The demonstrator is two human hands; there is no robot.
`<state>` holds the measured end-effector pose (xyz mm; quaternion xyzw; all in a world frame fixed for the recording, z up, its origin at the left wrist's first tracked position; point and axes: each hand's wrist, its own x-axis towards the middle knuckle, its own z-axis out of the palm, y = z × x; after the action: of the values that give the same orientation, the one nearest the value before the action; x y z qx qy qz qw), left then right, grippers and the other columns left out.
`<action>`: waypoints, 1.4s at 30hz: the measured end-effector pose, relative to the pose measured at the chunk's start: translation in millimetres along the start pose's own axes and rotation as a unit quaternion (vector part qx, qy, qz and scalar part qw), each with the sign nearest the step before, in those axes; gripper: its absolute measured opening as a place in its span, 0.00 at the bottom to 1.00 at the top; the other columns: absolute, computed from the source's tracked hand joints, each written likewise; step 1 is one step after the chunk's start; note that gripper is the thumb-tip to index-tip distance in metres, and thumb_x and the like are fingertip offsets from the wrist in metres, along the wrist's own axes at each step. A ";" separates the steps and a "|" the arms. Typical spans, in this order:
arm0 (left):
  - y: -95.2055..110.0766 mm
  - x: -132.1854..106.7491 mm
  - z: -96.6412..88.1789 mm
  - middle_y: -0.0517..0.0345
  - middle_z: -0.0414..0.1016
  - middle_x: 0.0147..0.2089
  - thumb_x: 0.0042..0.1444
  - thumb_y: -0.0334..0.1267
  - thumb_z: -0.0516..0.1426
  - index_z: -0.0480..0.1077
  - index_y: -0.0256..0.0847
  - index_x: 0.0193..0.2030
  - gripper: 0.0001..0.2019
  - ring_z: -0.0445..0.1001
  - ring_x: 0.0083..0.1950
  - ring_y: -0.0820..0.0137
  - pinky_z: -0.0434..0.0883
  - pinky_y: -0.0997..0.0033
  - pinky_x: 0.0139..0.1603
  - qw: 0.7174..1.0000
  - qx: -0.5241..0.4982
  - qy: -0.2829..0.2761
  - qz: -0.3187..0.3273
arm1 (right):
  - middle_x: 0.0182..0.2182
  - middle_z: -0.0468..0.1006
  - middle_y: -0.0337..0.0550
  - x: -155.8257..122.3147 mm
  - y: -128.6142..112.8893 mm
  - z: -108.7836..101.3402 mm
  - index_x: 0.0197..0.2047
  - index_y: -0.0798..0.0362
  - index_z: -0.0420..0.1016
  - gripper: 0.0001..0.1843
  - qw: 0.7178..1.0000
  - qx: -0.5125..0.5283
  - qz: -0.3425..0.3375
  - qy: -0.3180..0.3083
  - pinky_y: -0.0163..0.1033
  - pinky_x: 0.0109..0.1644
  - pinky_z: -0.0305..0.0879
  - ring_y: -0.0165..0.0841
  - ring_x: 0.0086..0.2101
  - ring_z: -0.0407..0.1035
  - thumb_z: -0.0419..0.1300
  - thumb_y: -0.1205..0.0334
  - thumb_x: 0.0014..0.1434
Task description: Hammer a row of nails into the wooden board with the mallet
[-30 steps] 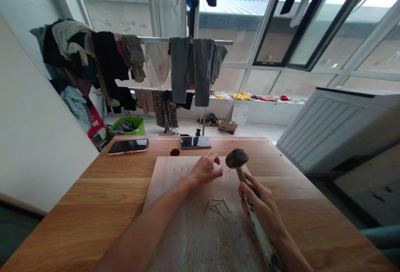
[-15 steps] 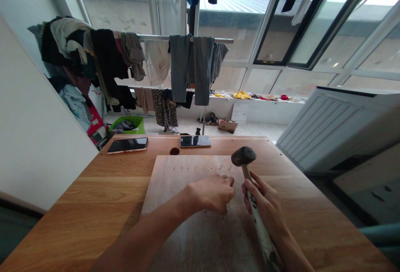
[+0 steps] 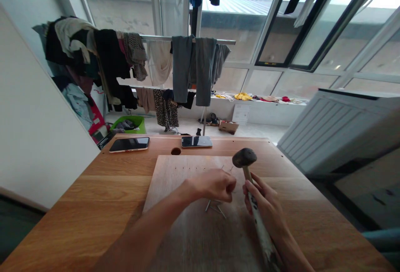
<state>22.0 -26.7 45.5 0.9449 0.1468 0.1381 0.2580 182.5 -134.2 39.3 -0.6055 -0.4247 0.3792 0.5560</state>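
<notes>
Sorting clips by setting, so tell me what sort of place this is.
Probably an enclosed laundry balcony: long grey garments hang over a metal rail, a green plastic tub holds cloth, and pale-framed glass windows span the far side.

left hand (image 3: 216,185): fingers curled, back upward | right hand (image 3: 261,197): gripping

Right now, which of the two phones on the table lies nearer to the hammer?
The phone on the right, just beyond the far edge of the board; the other phone lies farther left, away from the hammer.
</notes>
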 end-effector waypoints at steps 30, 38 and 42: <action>-58.7 -18.5 0.0 0.59 0.77 0.35 0.50 0.26 0.60 0.74 0.37 0.40 0.10 0.71 0.30 0.76 0.68 0.77 0.32 0.962 -0.117 0.216 -0.118 | 0.24 0.67 0.32 -1.6 -23.1 35.7 0.58 0.54 0.69 0.30 0.996 0.001 -0.038 -0.086 0.31 0.13 0.58 0.24 0.14 0.60 0.60 0.43 0.59; -57.6 -16.1 -2.1 0.60 0.77 0.34 0.51 0.26 0.59 0.75 0.38 0.44 0.13 0.70 0.29 0.76 0.69 0.77 0.32 0.958 -0.135 0.218 -0.127 | 0.23 0.67 0.32 -5.5 -5.0 38.8 0.57 0.55 0.71 0.30 0.996 -0.008 -0.028 -0.087 0.31 0.13 0.58 0.25 0.13 0.61 0.60 0.43 0.59; -59.8 -14.7 0.0 0.60 0.77 0.33 0.51 0.27 0.60 0.75 0.37 0.44 0.12 0.71 0.28 0.76 0.68 0.78 0.32 0.956 -0.142 0.223 -0.125 | 0.23 0.67 0.32 -6.4 -8.2 38.1 0.58 0.55 0.70 0.30 0.995 -0.008 -0.032 -0.091 0.31 0.13 0.58 0.25 0.13 0.60 0.60 0.44 0.59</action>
<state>-3.8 17.5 11.2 0.8176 0.2966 0.3312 0.3659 144.0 -126.7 43.8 -0.5588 -0.4959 0.4116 0.5219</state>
